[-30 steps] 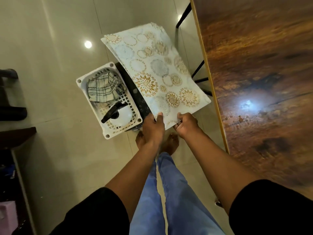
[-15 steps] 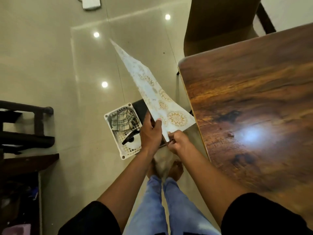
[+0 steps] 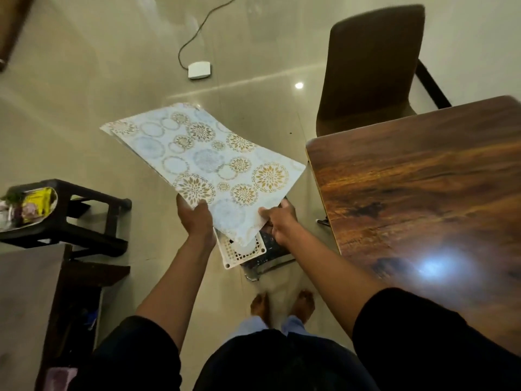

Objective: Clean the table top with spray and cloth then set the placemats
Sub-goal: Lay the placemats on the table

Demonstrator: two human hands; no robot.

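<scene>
Low in the centre of the frame, the placemats [image 3: 208, 162] are held in the air over the floor, left of the desk [image 3: 423, 193]. The near left corner is gripped by the left hand [image 3: 196, 218], fingers curled round the edge; the near right corner is pinched by the right hand [image 3: 277, 221]. The white basket [image 3: 242, 253] lies beneath. The stack is best kept level, carried rightward and lowered flat onto the bare wood, one mat being slid off at a time

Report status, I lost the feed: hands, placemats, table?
Left hand and right hand grip placemats, held off table. Tabletop bare; chair beside it.
</scene>
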